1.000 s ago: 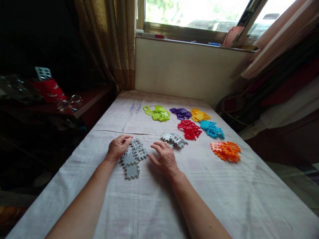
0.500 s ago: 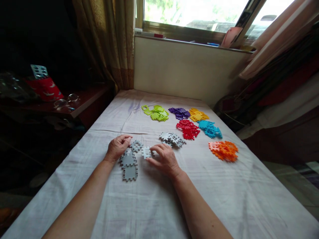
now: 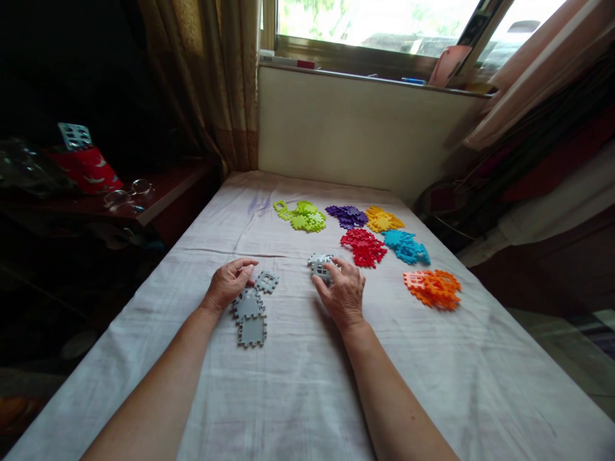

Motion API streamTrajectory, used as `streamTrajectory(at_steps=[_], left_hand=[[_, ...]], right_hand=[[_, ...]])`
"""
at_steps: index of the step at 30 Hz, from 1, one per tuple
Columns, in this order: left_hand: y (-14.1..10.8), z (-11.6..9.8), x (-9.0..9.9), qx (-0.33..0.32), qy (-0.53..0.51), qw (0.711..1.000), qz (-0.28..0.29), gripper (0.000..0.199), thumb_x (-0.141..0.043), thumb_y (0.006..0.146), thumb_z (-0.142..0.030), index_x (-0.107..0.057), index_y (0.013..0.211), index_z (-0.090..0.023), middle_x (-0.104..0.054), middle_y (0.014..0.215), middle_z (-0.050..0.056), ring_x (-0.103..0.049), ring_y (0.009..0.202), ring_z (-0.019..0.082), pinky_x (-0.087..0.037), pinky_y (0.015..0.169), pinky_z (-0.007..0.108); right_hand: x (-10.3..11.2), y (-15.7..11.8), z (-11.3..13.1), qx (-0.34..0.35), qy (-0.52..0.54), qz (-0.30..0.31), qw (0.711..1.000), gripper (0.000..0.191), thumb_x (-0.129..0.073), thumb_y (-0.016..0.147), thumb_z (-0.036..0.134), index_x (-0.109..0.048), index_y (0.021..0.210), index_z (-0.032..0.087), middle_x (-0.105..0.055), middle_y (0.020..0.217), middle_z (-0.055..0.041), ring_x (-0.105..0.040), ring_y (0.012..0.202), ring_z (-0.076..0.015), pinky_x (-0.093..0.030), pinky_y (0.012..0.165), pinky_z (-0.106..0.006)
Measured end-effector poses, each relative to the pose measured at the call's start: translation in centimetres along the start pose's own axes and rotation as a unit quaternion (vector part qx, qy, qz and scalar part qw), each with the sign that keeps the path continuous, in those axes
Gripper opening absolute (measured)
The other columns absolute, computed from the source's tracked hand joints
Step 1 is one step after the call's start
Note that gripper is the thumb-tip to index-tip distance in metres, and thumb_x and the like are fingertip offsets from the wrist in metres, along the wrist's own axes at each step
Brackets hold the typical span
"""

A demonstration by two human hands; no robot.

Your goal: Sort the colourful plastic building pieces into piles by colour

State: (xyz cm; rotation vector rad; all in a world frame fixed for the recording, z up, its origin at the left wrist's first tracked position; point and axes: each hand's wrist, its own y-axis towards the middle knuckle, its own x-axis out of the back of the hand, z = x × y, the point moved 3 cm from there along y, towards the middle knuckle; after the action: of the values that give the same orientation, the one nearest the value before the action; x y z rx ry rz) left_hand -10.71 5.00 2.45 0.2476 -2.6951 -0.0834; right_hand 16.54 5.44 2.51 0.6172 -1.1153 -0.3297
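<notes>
My left hand (image 3: 229, 284) is closed, thumb and fingertips together, beside a loose group of grey interlocking tiles; whatever it may pinch is hidden. By its fingertips lies a grey window tile (image 3: 267, 281) with a cross-barred opening. Below it are a solid grey tile (image 3: 248, 305) and a square grey tile (image 3: 252, 331), close together. My right hand (image 3: 342, 291) is at the grey pile, thumb and fingers on a grey window tile (image 3: 321, 270). Its fingers cover much of the pile.
Farther back lie piles of tiles: lime green (image 3: 307, 216), purple (image 3: 346, 216), yellow (image 3: 383, 219), red (image 3: 363, 248), blue (image 3: 406, 247) and orange (image 3: 433, 290). A pale sheet (image 3: 288, 397) covers the surface. Eyeglasses (image 3: 129, 195) and a red container (image 3: 89, 171) sit on a dark side table.
My right hand has moved right and slightly away from me, carrying a grey window tile from beside the left group to the grey pile. My left hand has barely moved.
</notes>
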Motion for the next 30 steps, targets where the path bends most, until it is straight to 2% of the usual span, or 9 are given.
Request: streamTrajectory(at_steps=[3, 5, 8, 14, 17, 21, 25, 27, 30], left_hand=[[-0.2, -0.2, -0.6, -0.012, -0.032, 0.999, 0.034, 0.055, -0.060, 0.076, -0.063, -0.071, 0.107, -0.019, -0.077, 0.086, 0.005, -0.073, 0.068, 0.021, -0.054, 0.063, 0.030], [-0.3, -0.3, -1.1, -0.023, -0.051, 0.997, 0.054, 0.054, -0.060, 0.076, -0.062, -0.071, 0.109, -0.020, -0.076, 0.104, 0.007, -0.073, 0.069, 0.019, -0.055, 0.069, 0.031], [-0.4, -0.4, -1.5, -0.026, -0.078, 0.994, 0.067, 0.054, -0.060, 0.078, -0.060, -0.069, 0.112, -0.020, -0.074, 0.114, 0.009, -0.073, 0.068, 0.018, -0.057, 0.070, 0.032], [0.2, 0.1, -0.6, -0.019, -0.092, 0.995, -0.018, 0.050, -0.064, 0.076, -0.057, -0.068, 0.108, -0.019, -0.074, 0.109, 0.008, -0.072, 0.069, 0.017, -0.057, 0.064, 0.031], [0.6, 0.6, 0.3, -0.019, -0.089, 0.993, -0.080, 0.050, -0.063, 0.075, -0.057, -0.067, 0.107, -0.018, -0.075, 0.105, 0.008, -0.072, 0.071, 0.017, -0.057, 0.066, 0.030], [0.8, 1.0, 0.6, -0.010, -0.092, 0.989, -0.114, 0.050, -0.062, 0.076, -0.056, -0.066, 0.108, -0.018, -0.075, 0.102, 0.008, -0.072, 0.074, 0.018, -0.058, 0.067, 0.031], [0.8, 1.0, 0.5, -0.011, -0.085, 0.990, -0.108, 0.050, -0.063, 0.075, -0.056, -0.066, 0.107, -0.018, -0.075, 0.100, 0.007, -0.072, 0.073, 0.018, -0.059, 0.069, 0.033], [0.8, 1.0, 0.5, -0.012, -0.081, 0.991, -0.106, 0.050, -0.063, 0.075, -0.056, -0.066, 0.107, -0.019, -0.075, 0.100, 0.007, -0.072, 0.074, 0.018, -0.060, 0.070, 0.034], [0.8, 1.0, 0.5, -0.011, -0.079, 0.991, -0.104, 0.049, -0.062, 0.075, -0.055, -0.066, 0.108, -0.019, -0.075, 0.102, 0.008, -0.072, 0.074, 0.018, -0.060, 0.071, 0.034]], right_hand=[[-0.2, -0.2, 2.3, 0.049, 0.050, 0.026, 0.997, 0.020, -0.065, 0.088, 0.032, -0.071, 0.104, 0.023, -0.068, 0.119, -0.0081, -0.054, 0.114, -0.0263, -0.036, 0.100, -0.041], [-0.7, -0.5, 4.1, 0.089, 0.083, 0.076, 0.990, 0.022, -0.065, 0.088, 0.032, -0.071, 0.108, 0.024, -0.069, 0.121, -0.0070, -0.055, 0.115, -0.0253, -0.038, 0.100, -0.039], [-1.3, -0.9, 6.2, 0.117, 0.088, 0.160, 0.976, 0.030, -0.066, 0.087, 0.033, -0.068, 0.116, 0.024, -0.066, 0.129, -0.0074, -0.053, 0.120, -0.0271, -0.040, 0.099, -0.040], [-1.5, -1.0, 6.7, 0.080, 0.074, 0.235, 0.966, 0.023, -0.064, 0.090, 0.034, -0.070, 0.110, 0.025, -0.070, 0.117, -0.0064, -0.056, 0.110, -0.0257, -0.043, 0.093, -0.039], [-1.6, -1.0, 6.5, 0.068, 0.081, 0.230, 0.967, 0.021, -0.065, 0.089, 0.034, -0.070, 0.108, 0.024, -0.069, 0.120, -0.0071, -0.055, 0.113, -0.0258, -0.042, 0.096, -0.039], [-1.7, -1.0, 6.8, 0.084, 0.095, 0.226, 0.966, 0.041, -0.067, 0.087, 0.034, -0.063, 0.126, 0.022, -0.061, 0.137, -0.0092, -0.048, 0.127, -0.0284, -0.038, 0.103, -0.042], [-1.8, -1.0, 7.2, 0.110, 0.108, 0.230, 0.961, 0.031, -0.066, 0.088, 0.034, -0.066, 0.118, 0.024, -0.069, 0.123, -0.0067, -0.055, 0.116, -0.0251, -0.040, 0.097, -0.039], [-1.4, -0.8, 6.8, 0.118, 0.116, 0.194, 0.967, 0.028, -0.067, 0.087, 0.035, -0.067, 0.113, 0.024, -0.070, 0.117, -0.0061, -0.056, 0.113, -0.0240, -0.040, 0.097, -0.037], [-0.6, -0.2, 4.5, 0.088, 0.113, 0.085, 0.986, 0.029, -0.065, 0.088, 0.036, -0.067, 0.115, 0.023, -0.070, 0.118, -0.0072, -0.056, 0.114, -0.0242, -0.038, 0.100, -0.037]])
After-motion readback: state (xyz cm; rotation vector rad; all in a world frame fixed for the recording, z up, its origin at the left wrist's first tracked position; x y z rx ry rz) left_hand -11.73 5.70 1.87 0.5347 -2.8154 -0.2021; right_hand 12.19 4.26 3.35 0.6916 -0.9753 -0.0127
